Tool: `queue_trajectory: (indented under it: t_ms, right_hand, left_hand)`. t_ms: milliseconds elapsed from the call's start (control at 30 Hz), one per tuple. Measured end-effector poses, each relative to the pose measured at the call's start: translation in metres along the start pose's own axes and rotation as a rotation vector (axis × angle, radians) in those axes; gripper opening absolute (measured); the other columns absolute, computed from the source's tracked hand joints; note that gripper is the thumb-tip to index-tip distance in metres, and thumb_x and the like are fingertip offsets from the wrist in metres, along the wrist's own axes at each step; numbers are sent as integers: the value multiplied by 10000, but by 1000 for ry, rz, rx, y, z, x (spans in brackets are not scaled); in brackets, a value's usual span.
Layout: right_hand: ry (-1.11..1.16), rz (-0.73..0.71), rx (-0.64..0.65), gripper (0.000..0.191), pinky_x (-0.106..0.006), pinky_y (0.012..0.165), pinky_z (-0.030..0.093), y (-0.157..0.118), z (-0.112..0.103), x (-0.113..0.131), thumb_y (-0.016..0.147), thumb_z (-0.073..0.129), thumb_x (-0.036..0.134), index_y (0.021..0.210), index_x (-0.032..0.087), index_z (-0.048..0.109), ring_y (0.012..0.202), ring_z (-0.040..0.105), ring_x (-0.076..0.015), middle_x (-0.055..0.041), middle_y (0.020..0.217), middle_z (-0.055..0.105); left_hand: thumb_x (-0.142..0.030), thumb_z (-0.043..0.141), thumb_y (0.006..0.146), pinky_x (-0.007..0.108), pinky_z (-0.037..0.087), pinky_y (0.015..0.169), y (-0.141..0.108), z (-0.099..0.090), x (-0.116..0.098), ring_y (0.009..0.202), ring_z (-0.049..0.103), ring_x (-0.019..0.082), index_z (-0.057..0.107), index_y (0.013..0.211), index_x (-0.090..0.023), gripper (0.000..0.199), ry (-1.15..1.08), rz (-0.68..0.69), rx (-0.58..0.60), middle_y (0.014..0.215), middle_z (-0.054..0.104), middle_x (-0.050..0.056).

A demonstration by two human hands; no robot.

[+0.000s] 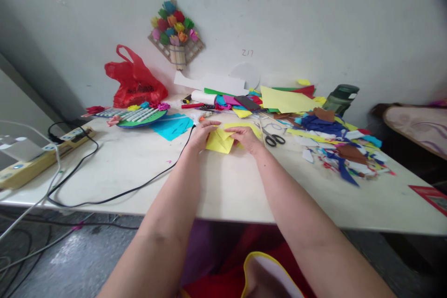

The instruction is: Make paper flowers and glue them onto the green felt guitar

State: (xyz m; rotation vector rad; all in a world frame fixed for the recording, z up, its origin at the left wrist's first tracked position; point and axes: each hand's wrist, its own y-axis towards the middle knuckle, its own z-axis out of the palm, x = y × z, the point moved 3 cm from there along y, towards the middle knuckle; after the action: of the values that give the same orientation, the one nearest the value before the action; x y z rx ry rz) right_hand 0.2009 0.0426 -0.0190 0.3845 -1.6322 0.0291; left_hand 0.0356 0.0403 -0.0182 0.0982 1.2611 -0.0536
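Note:
Between my two hands lies a folded piece of yellow paper [220,141], with crease lines on its face, at the middle of the white table. My left hand [204,135] grips its left edge, fingers closed. My right hand [246,137] pinches the upper right part of it. More yellow paper shows behind and beside my right hand. Black-handled scissors [274,139] rest just right of that hand. Beyond my left hand is a glue gun [202,116], its black cord running left across the table. Light blue paper [171,125] lies to the left.
Paper scraps [349,149] cover the right side, with a green bottle [340,99] behind. At the back left stand a red bag [136,79] and a green decorated craft [143,118]. A power strip [35,163] with cables sits at the left edge.

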Motion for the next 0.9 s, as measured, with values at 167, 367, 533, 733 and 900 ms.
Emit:
queue_trajectory:
  t_ms: [167, 367, 533, 733, 900]
  right_hand:
    - [-59, -9, 1, 262, -254, 493, 454, -1, 1, 3, 633, 581, 170, 829, 174, 755, 474, 488, -95, -15, 669, 672]
    - [7, 1, 39, 264, -265, 529, 476, -3, -1, 5, 608, 587, 194, 819, 163, 743, 543, 540, -128, -15, 646, 657]
    - [166, 60, 60, 290, -278, 501, 478, 0, -3, -1, 697, 537, 307, 890, 164, 701, 531, 579, -154, -28, 627, 654]
    - [61, 182, -9, 326, -240, 385, 407, -3, -2, 2, 738, 608, 473, 677, 153, 598, 409, 545, -140, -27, 500, 607]
    - [-53, 192, -54, 231, -210, 367, 384, -4, -1, 4, 728, 656, 316, 591, 170, 542, 402, 551, -129, 9, 454, 579]
  left_hand:
    - [-202, 721, 551, 313, 514, 593, -2, 2, 1, 582, 639, 185, 606, 925, -152, 394, -7, -25, 42, 646, 651, 22]
    - [-157, 760, 491, 326, 525, 607, -2, 2, 1, 568, 646, 189, 579, 952, -155, 495, 12, 9, 62, 614, 640, -1]
    - [-176, 765, 493, 305, 522, 599, -1, 1, 0, 581, 650, 185, 588, 964, -150, 503, 35, 54, 44, 609, 628, -7]
    - [-200, 787, 486, 299, 519, 581, 3, -2, 1, 568, 643, 180, 595, 960, -156, 513, 71, 78, 34, 627, 641, 2]
    - [-203, 785, 493, 312, 522, 600, 2, 0, 1, 592, 649, 188, 598, 970, -164, 514, 93, 86, 41, 631, 641, -2]
